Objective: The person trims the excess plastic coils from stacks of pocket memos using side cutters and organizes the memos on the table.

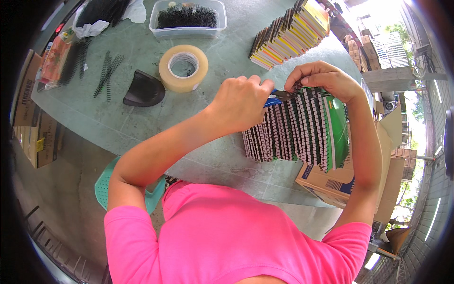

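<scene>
My left hand is closed around blue-handled pliers. The jaws of this tool reach the far end of a stack of spiral-bound notebooks, whose dark coils face me. A green cover shows on the right side of the stack. Curled over the same far end, my right hand pinches the end of a notebook's spiral coil with thumb and fingers. The pliers' tips lie close to those fingertips, which partly hide the coil end.
Beyond the stack stands a row of notebooks with yellow edges. A tape roll, a black curved piece, loose coils and a clear tub of black coils lie to the left. An open carton sits beside the table's right edge.
</scene>
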Tool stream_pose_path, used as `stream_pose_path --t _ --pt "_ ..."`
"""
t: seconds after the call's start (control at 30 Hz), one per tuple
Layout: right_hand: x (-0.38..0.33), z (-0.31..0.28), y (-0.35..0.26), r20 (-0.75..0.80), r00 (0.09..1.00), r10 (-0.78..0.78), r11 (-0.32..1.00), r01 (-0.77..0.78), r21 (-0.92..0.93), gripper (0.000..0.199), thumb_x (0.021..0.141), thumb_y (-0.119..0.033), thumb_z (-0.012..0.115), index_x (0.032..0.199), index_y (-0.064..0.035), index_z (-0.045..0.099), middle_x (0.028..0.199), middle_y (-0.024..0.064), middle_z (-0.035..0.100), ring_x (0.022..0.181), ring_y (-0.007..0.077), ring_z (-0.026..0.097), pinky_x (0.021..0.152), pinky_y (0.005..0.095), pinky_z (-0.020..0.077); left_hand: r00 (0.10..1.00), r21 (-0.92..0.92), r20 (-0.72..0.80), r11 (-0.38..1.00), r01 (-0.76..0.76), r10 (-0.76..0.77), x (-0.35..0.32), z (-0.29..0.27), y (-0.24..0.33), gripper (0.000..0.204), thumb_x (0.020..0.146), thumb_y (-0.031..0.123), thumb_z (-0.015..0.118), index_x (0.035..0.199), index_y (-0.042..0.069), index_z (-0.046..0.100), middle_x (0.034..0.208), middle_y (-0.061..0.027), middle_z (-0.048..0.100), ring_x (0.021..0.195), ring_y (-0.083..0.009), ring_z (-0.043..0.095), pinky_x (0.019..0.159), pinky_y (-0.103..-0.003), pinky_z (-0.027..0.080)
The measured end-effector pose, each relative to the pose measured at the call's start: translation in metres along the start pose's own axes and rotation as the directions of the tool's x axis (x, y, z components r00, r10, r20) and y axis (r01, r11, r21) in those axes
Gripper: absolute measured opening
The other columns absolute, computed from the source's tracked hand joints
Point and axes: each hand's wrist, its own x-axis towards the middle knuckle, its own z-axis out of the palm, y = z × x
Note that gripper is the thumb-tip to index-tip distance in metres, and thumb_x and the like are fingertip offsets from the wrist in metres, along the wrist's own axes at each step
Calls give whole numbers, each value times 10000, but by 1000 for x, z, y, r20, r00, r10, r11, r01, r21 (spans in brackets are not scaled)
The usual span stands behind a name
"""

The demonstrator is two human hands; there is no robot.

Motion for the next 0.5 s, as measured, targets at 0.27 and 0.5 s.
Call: stream_pose_path --t 0.27,0.5 --pt "-1 -2 2 2 1000 1 998 -1 68 311 780 -84 465 1010 66 612 968 81 625 915 141 564 884 265 411 984 9 -172 999 -37 38 -6 -14 1 332 711 168 659 996 26 568 886 -132 585 838 -313 570 725 -409 445" --pt "-1 0 5 -56 998 -27 997 31 70 271 889 -131 505 1067 50 599 991 67 628 928 126 576 897 261 422 976 137 -208 990 -40 68 3 -4 8 352 686 181 648 992 30 563 875 -124 579 832 -294 572 723 -397 438"
